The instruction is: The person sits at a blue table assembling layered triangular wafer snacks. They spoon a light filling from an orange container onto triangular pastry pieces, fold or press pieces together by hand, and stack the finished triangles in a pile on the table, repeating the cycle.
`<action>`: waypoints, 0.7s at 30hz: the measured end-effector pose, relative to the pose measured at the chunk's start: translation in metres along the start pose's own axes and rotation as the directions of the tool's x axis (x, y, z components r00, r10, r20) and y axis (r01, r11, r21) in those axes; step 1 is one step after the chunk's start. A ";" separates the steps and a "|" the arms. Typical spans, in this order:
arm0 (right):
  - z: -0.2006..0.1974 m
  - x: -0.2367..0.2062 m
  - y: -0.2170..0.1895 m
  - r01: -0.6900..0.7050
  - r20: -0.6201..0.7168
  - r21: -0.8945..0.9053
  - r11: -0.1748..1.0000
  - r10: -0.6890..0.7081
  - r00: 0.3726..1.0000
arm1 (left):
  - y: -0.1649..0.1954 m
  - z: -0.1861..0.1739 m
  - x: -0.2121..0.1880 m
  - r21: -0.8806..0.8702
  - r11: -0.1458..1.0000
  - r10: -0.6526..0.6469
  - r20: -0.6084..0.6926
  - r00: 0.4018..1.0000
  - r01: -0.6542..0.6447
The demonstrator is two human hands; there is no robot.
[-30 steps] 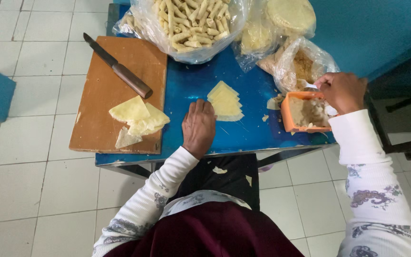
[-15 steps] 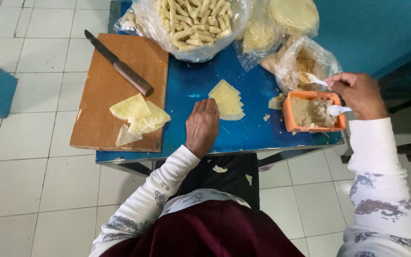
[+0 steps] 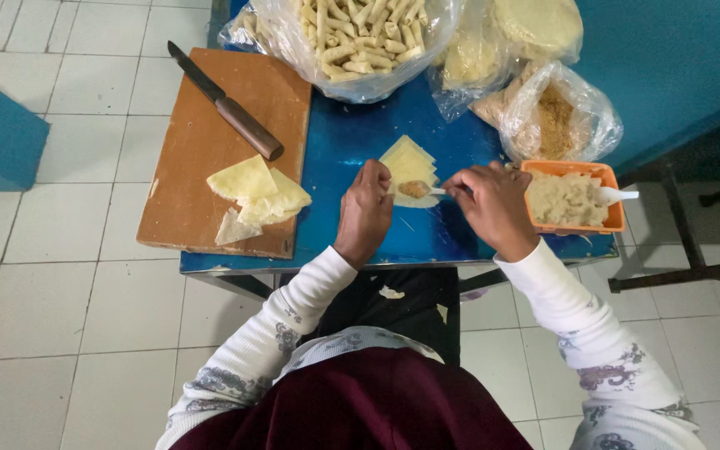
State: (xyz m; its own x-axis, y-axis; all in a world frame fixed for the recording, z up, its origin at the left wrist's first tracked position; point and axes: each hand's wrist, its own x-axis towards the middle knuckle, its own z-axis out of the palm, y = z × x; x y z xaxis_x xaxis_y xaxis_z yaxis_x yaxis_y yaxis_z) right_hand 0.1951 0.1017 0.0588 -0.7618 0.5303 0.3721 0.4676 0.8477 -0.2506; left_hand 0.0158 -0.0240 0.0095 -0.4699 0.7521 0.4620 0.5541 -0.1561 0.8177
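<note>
Wrapper stack [image 3: 407,162], pale yellow squares, lies mid blue desk [image 3: 352,142]. Left hand [image 3: 366,208] presses flat on its near corner, likely to pin it; nothing grasped. Right hand [image 3: 493,204], grip clenched on white spoon [image 3: 431,191], puts brownish filling [image 3: 414,188] on top sheet. Orange tub [image 3: 572,200] just right. Clear bags [image 3: 360,42] of rolls at far edge. Knife [image 3: 225,104] on wooden board [image 3: 210,167].

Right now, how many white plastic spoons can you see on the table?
2. One white spoon is in the right hand, its bowl of filling over the stack of pale wrappers. The other spoon rests in the orange tub. More may be hidden in the bags.
</note>
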 end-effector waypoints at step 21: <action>-0.038 -0.043 0.054 -0.009 -0.306 -0.507 0.862 -0.170 0.937 | -0.003 0.000 0.009 -0.101 0.994 0.056 0.072 0.996 -0.049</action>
State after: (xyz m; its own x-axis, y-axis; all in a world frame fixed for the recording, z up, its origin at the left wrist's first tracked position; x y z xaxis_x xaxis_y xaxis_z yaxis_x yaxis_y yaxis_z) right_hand 0.2703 0.1256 0.0629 -0.6558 0.3579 0.6647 0.6374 0.7343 0.2335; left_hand 0.0097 -0.0167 0.0114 -0.3872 0.7864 0.4813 0.5041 -0.2565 0.8247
